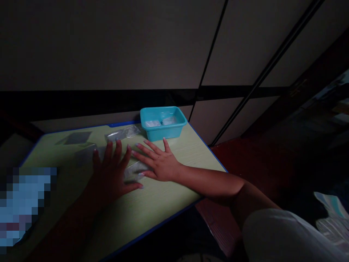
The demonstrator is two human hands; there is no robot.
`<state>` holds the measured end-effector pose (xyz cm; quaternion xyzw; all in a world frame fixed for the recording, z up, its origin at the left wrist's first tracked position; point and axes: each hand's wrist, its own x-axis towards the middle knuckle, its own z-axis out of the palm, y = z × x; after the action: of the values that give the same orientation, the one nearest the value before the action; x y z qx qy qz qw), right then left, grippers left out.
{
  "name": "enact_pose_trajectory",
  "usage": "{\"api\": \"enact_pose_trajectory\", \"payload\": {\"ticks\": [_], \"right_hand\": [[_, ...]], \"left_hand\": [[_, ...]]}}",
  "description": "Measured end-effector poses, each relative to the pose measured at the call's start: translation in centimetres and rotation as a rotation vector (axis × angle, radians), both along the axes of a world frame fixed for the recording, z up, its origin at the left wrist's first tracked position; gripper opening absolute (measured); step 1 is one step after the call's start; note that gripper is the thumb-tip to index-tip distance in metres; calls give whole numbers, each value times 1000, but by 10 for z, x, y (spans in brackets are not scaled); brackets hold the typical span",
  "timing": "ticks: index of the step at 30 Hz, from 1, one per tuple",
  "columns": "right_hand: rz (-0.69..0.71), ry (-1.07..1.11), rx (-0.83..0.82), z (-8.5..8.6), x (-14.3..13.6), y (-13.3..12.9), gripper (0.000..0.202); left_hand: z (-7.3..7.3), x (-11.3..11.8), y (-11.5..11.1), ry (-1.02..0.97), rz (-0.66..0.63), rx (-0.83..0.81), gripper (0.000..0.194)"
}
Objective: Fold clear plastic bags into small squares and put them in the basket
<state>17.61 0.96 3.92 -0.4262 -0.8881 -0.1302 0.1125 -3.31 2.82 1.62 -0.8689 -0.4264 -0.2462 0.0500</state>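
Note:
My left hand (110, 173) is held over the pale table (160, 200), palm down with its fingers spread. Beside it my right hand (161, 162) is likewise spread, its fingers pointing left. Neither hand holds anything. Below and between them lies a clear plastic packet (136, 169), partly hidden by the hands. Past my left fingertips is another shiny clear packet (124, 133). A faint translucent packet (85, 153) lies to the left of my left hand. The turquoise basin (163, 133) stands just beyond my right hand, with two whitish packets (152, 123) in it.
A grey flat square (78, 138) lies at the table's far left. A pixelated bluish object (27, 203) is at the left edge. Cabinet panels (109, 47) rise behind the table. Dark red floor (231, 156) shows at right, and striped cloth (331, 218) lies at lower right.

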Motion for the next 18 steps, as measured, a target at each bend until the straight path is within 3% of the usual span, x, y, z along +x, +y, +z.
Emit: {"api": "enact_pose_trajectory", "payload": {"ticks": [3, 6, 8, 13, 18], "right_hand": [[0, 21, -3, -4, -1, 1, 64], [-22, 37, -7, -9, -2, 1, 63], [-39, 39, -21, -12, -2, 1, 64], [-71, 19, -87, -21, 0, 5, 63], [-102, -57, -378, -32, 3, 12, 65]], "left_hand": [[5, 7, -10, 29, 44, 61, 96], [11, 16, -23, 78, 247, 50, 72], [15, 20, -30, 121, 335, 32, 67], [14, 21, -32, 184, 366, -9, 67], [9, 20, -35, 142, 301, 19, 72]]}}
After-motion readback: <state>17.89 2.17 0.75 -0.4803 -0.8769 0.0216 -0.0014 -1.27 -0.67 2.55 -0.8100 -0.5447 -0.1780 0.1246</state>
